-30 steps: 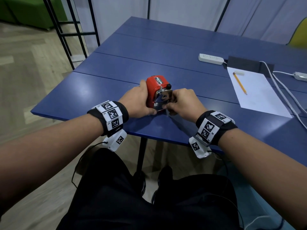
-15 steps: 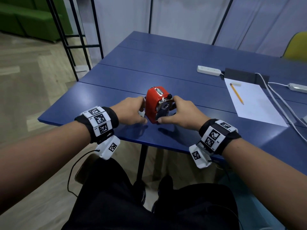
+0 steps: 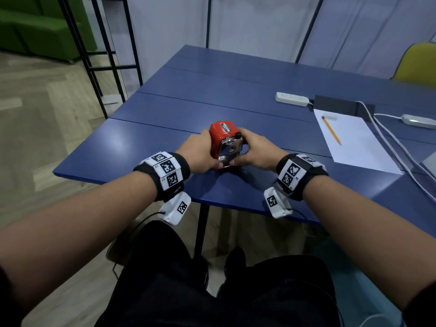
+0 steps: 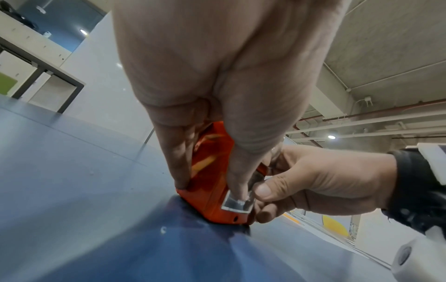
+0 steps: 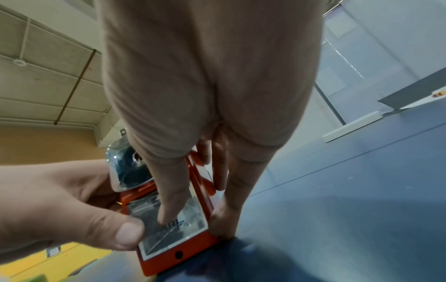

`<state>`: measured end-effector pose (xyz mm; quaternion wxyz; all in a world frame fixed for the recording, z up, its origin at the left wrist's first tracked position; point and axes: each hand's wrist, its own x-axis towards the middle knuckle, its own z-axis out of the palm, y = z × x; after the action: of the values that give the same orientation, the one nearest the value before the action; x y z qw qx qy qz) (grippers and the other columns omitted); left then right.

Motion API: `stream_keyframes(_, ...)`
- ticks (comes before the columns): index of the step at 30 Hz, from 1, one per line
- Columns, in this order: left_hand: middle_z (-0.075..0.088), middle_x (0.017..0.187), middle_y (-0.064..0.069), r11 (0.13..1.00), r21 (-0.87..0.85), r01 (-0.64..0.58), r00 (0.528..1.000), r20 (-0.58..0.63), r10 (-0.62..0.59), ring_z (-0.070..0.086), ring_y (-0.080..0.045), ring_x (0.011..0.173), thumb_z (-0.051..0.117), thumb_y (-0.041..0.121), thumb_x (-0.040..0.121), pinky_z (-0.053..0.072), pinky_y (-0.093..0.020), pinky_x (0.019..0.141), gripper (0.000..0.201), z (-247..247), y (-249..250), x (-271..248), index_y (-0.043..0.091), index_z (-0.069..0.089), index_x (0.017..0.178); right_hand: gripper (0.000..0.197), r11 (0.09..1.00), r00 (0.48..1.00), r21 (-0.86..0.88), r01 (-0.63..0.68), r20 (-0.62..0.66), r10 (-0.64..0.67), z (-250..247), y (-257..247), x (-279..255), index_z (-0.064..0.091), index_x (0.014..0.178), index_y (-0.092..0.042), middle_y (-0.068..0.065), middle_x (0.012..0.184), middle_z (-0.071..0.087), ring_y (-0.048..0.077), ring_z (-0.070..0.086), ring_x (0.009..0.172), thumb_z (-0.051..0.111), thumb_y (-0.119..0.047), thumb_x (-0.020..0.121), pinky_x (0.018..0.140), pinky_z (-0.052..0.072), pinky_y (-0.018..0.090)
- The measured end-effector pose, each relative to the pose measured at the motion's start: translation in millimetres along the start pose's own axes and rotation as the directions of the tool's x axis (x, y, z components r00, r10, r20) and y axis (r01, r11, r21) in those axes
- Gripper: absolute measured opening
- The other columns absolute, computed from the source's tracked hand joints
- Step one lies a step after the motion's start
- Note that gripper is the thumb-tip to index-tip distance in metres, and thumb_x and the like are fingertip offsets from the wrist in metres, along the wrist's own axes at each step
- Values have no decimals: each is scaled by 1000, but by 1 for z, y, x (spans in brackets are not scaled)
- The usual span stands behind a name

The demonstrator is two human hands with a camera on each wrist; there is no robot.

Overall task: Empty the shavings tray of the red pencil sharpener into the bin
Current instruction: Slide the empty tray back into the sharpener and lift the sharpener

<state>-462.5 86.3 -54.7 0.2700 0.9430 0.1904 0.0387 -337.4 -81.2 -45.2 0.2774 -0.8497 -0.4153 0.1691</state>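
Observation:
The red pencil sharpener (image 3: pixel 221 138) stands on the blue table (image 3: pixel 146 147) near its front edge, chrome face (image 3: pixel 230 149) towards me. My left hand (image 3: pixel 207 156) grips its left side and my right hand (image 3: pixel 245 154) grips its right side. Both thumbs press the clear front of the shavings tray (image 5: pixel 190 225) low on the sharpener, also seen as the tray front (image 4: pixel 237 203) in the left wrist view. Orange shavings show through the red body (image 4: pixel 210 164). The tray sits in the body. No bin is in view.
To the right lie a white sheet (image 3: pixel 354 140) with a yellow pencil (image 3: pixel 331 131), a white power strip (image 3: pixel 292 98), a dark box (image 3: pixel 339 107) and white cables (image 3: pixel 387 138). A black metal rack (image 3: pixel 103 64) stands left of the table, a yellow chair (image 3: pixel 417 64) at far right.
My right hand left the chrome face and wrapped round the sharpener's right side. Both thumbs came down onto the tray front. The sharpener turned a little, chrome face more towards me.

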Motion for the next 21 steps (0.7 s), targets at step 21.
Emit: stream_keyframes(21,67,129,-3,963,74,-259,931,284,229,68,-24,112,94,33,75,55,-43,100,78,-13,32,70,14,49,136,82,991,985,98,-92,-134,105,-28,35,-3,51,133,-24,-7,120,70,8,69,104,101,-35,69,81,47,16)
